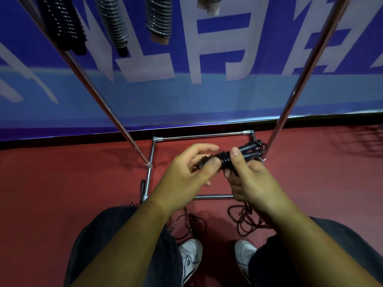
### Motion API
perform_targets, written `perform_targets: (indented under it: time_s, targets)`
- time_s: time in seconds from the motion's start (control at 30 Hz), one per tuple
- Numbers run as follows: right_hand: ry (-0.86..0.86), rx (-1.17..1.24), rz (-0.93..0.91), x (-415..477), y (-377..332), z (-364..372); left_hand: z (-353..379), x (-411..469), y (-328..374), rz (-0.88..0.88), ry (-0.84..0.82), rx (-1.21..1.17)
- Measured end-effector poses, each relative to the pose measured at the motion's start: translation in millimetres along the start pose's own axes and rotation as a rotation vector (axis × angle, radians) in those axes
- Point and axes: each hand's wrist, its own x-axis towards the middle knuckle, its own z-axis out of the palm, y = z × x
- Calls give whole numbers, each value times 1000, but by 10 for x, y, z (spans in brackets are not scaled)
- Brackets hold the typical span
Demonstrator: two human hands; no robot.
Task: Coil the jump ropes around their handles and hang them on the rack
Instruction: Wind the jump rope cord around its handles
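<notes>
I hold a pair of black jump rope handles (246, 151) in front of me, above the rack's base. My right hand (250, 179) grips the handles, thumb on top beside several black rope turns (224, 160) wound round them. My left hand (186, 168) pinches the blurred rope just left of the coil. The loose rest of the dark rope (246, 220) lies in loops on the red floor by my feet. Higher up, several coiled ropes hang from the rack: a black one (64, 25) and grey ones (114, 23) (159, 19).
The chrome rack's slanted poles (99, 96) (306, 73) rise left and right of my hands; its rectangular base frame (203, 135) sits on the red floor against a blue banner wall (207, 100). My dark trousers and white shoes (190, 257) are below.
</notes>
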Motion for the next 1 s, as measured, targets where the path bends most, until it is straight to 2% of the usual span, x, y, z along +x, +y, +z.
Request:
perform_targets:
  time_s: [0.07,0.13,0.27,0.47,0.63,0.83,1.0]
  targets:
    - [-71,10,-35,-25,-32,35,0,-2,13,-21,-42,-63]
    - [-119,-32,-75,-40,-39,69,8,-16,19,-2,-64,-26]
    - [-76,-127,-82,-36,11,86,-2,-24,-14,-4,-22,64]
    - [-78,6,-4,-38,0,140,5,-68,12,32,86,212]
    - [-45,83,94,-10,17,129,18,-69,16,49,78,263]
    - [-35,32,135,-26,3,103,36,-70,89,43,18,192]
    - [2,-80,213,-40,-49,80,66,-60,11,132,55,353]
